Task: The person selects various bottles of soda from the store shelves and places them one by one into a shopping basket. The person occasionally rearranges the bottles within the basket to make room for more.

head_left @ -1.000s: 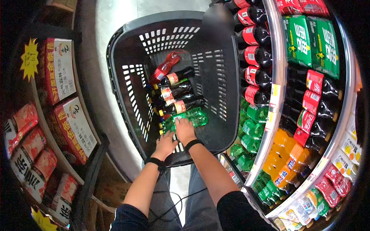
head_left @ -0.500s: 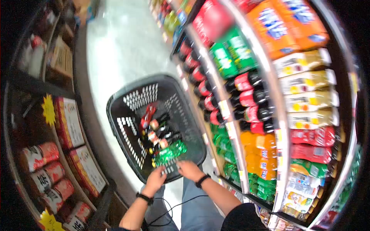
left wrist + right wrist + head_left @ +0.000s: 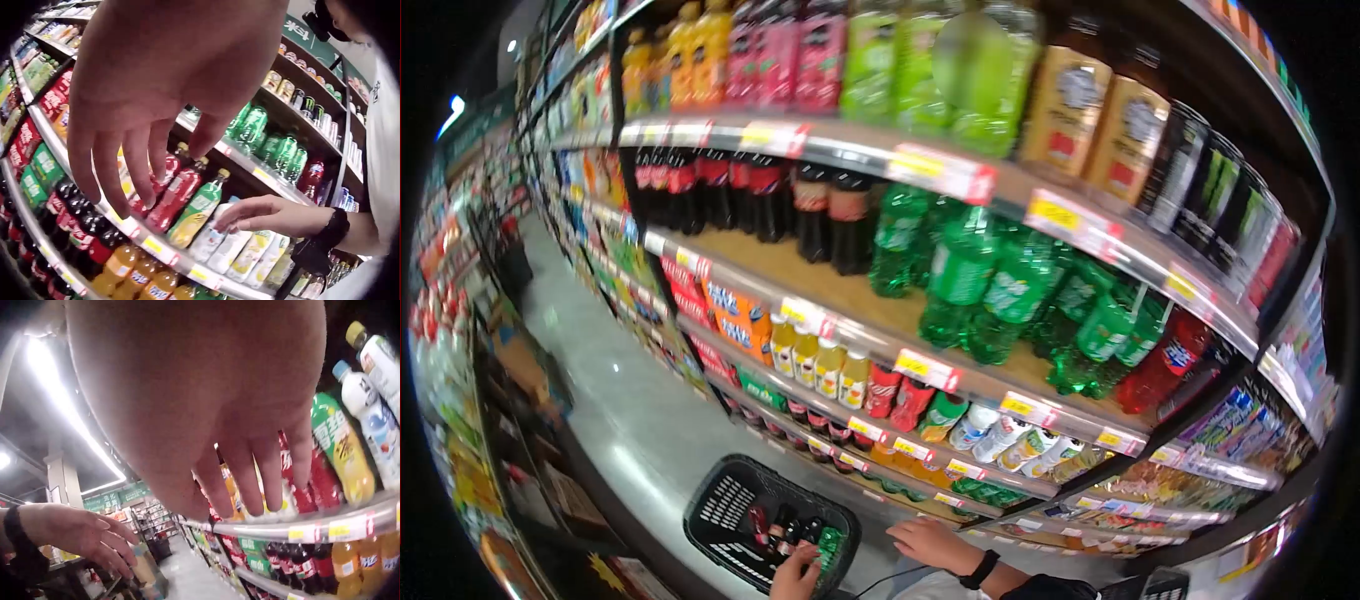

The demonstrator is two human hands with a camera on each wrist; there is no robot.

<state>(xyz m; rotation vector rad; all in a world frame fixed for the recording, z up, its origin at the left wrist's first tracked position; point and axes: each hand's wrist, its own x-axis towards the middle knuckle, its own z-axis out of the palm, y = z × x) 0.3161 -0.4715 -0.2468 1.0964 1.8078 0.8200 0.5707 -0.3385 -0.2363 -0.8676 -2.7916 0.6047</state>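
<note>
In the head view my left hand [image 3: 796, 574] hangs over the near side of a black shopping basket [image 3: 718, 468], fingers loosely bent and holding nothing. Inside the basket lie a green soda bottle [image 3: 829, 543], several dark cola bottles [image 3: 784, 528] and a red bottle [image 3: 758, 520]. My right hand [image 3: 930, 543] is held out in the air right of the basket, its fingers relaxed. The left wrist view also has the right hand [image 3: 269, 214] in front of shelved bottles, with nothing in its grasp. Both hands wear black wristbands.
Tall drink shelves fill the right side, with green soda bottles [image 3: 960, 275] on a middle tier and milky drink bottles [image 3: 1000, 438] lower down. The pale aisle floor [image 3: 615, 400] runs off to the left, beside another row of shelving [image 3: 550, 470].
Both hands have come off the green bottle in the basket and spread apart, the right one moving rightward. The head view has swung up and right onto the drink shelves.
</note>
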